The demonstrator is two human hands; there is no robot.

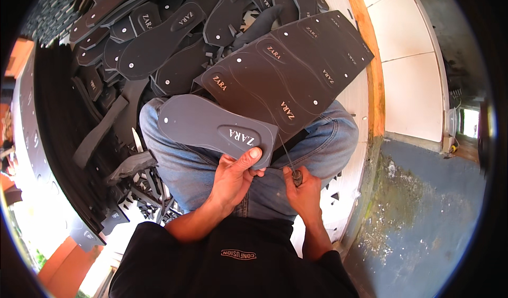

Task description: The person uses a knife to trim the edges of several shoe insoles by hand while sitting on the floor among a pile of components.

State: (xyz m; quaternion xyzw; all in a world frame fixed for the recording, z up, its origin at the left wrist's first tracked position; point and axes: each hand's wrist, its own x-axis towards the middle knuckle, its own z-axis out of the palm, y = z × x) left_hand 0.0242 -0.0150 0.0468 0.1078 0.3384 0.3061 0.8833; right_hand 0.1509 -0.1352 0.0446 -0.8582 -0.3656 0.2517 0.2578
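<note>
In my left hand [234,180] is a dark grey foam sandal sole [206,122], gripped at its squared end with the thumb on top. The sole has a raised pad with pale lettering and a white dot near its rounded end. My right hand [305,193] is closed around the dark handle of a thin-bladed tool [297,178]. Its narrow blade points up beside the corner of a large foam sheet [259,78]. That sheet, marked with several sole outlines, rests across my knees behind the sole. I cannot tell whether the blade touches it.
Loose cut soles [159,44] lie heaped at the far left. Stacked dark sheets [63,123] stand along the left side, with foam offcuts [151,192] beside my leg. A wooden strip [375,97] edges the pale floor on the right, before a tiled step [410,86].
</note>
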